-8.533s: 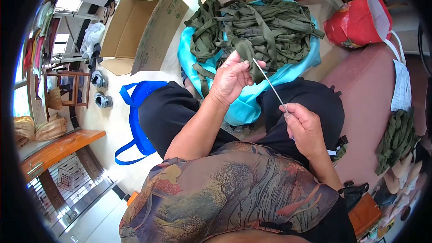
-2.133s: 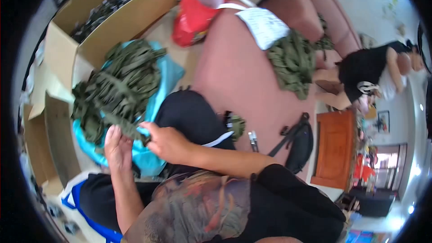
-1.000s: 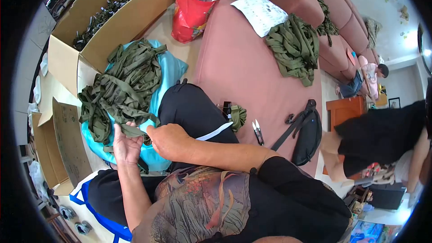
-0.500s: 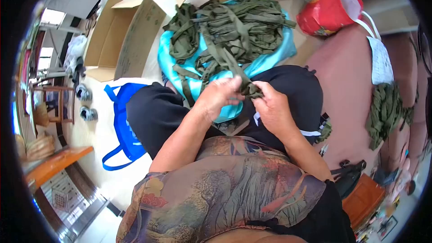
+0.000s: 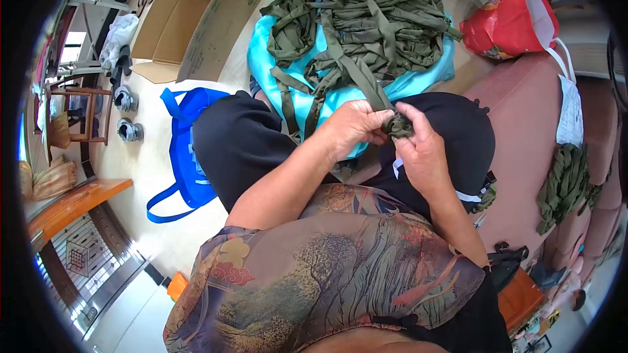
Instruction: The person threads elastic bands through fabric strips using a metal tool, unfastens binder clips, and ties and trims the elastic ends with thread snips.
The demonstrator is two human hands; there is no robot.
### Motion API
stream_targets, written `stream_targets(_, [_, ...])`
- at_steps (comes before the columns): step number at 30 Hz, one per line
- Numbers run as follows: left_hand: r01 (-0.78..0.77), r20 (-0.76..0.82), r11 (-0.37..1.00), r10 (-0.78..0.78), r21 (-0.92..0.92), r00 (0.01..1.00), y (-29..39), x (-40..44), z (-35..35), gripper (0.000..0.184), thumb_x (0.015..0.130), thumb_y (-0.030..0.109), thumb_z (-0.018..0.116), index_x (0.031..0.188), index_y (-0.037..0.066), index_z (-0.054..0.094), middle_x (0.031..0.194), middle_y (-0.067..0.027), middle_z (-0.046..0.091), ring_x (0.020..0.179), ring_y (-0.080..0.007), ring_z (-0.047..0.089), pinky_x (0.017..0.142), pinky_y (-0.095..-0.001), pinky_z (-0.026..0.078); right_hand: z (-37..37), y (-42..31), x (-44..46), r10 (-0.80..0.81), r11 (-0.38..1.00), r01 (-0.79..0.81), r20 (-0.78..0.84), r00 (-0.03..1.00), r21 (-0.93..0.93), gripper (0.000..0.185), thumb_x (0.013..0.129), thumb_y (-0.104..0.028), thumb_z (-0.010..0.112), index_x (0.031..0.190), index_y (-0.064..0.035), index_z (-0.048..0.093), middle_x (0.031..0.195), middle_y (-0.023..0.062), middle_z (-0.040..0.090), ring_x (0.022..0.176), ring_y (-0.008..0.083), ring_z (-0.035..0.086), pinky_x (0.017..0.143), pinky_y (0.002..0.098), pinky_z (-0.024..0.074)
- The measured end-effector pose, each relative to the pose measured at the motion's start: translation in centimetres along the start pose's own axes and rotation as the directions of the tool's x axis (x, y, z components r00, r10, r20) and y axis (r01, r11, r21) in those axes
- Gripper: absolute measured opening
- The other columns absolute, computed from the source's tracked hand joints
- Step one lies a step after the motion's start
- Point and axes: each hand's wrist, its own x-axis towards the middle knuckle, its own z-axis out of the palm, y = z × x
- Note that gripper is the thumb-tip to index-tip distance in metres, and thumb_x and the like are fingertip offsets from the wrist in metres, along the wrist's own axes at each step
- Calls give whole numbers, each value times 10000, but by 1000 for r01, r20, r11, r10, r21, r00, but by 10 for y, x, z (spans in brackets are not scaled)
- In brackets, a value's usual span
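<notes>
Head view: both hands have hold of a green strip [image 5: 371, 85] above the gap between the knees. The left hand [image 5: 355, 129] pinches it between thumb and fingers, close to where it bunches up; the right hand [image 5: 423, 151] grips the bunched end [image 5: 398, 126] with thumb and forefinger. Whether that bunch is a true knot or only a crumple cannot be told, as the fingers cover part of it. If it is loose, a slack pinch could let it spill open; if it is knotted, pulling the hands apart could tighten it hard.

From the hands the strip runs up into the green pile [image 5: 409, 29], where its far part is lost among overlapping loops. A sharp tug would probably snag there, drag neighbouring lengths along or tangle them further. The pile lies on a turquoise bag [image 5: 261, 42] that looks soft and slack, so a shift of the legs against it could tip loops onto the floor.

Just below the right hand, a narrow white band [image 5: 467, 197] lies against the black trousers [image 5: 454, 131]; a trailing end might catch on it. Farther right, another green bundle [image 5: 564, 189] rests on the pink couch [image 5: 513, 137], well apart from the hands and unlikely to interfere.
</notes>
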Motion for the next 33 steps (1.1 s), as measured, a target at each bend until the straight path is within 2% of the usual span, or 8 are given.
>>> stream_targets(3, [-117,-187,993,117,15,975,11,3,0,307,913,283,655,1128,68,612,989,-42,667,871,-151,634,724,-317,500,-1,4,1,33,990,-40,55,998,132,334,847,18,564,1181,2,554,656,20,576,570,62,522,536,239,438])
stream_targets(4, [-212,-162,950,177,-231,971,18,-1,-1,306,911,289,656,1119,69,611,949,-41,674,814,-137,631,651,-273,463,-1,2,2,62,981,-76,86,994,176,333,848,23,559,1181,5,553,665,13,577,571,56,517,532,232,431])
stream_targets(6, [-257,-90,900,241,-353,966,22,3,-14,283,908,289,657,1089,75,616,922,-49,679,772,-136,627,594,-251,434,-4,1,2,119,953,-155,147,982,261,332,851,35,551,1182,10,552,685,-1,579,574,43,509,522,217,418])
stream_targets(10, [-301,-95,887,286,-350,954,28,7,-14,199,916,266,643,966,76,610,897,-95,691,733,-143,631,524,-246,408,-7,-9,1,208,899,-275,222,953,341,282,908,-22,573,1186,15,545,755,31,623,602,56,544,520,215,439])
stream_targets(11, [-287,-172,901,242,-325,955,31,6,-9,170,936,242,614,925,75,591,872,-107,689,691,-147,626,512,-252,418,-4,-4,0,99,924,-140,132,986,356,263,923,-46,582,1178,11,549,811,50,649,652,76,576,541,221,471])
stream_targets(15, [-302,-289,912,220,-277,932,31,8,-10,141,970,211,550,937,75,568,852,-101,684,632,-164,616,495,-277,445,-16,0,-2,24,991,-13,-81,996,131,163,890,-27,614,1046,18,623,854,57,664,693,102,601,635,241,503])
stream_targets(25, [-302,-320,913,209,-275,924,33,10,-5,128,953,197,577,933,74,550,841,-102,682,640,-172,619,507,-282,451,-17,-12,2,-290,898,274,6,957,-344,80,767,-33,654,834,-4,622,769,127,634,697,286,631,616,359,490])
stream_targets(33, [-381,-381,892,274,-242,883,37,17,-19,138,939,183,597,920,62,532,810,-128,689,560,-171,615,449,-282,474,-38,-22,-12,-447,696,475,193,874,-538,80,700,-22,641,744,-43,578,695,112,588,683,313,608,606,405,478])
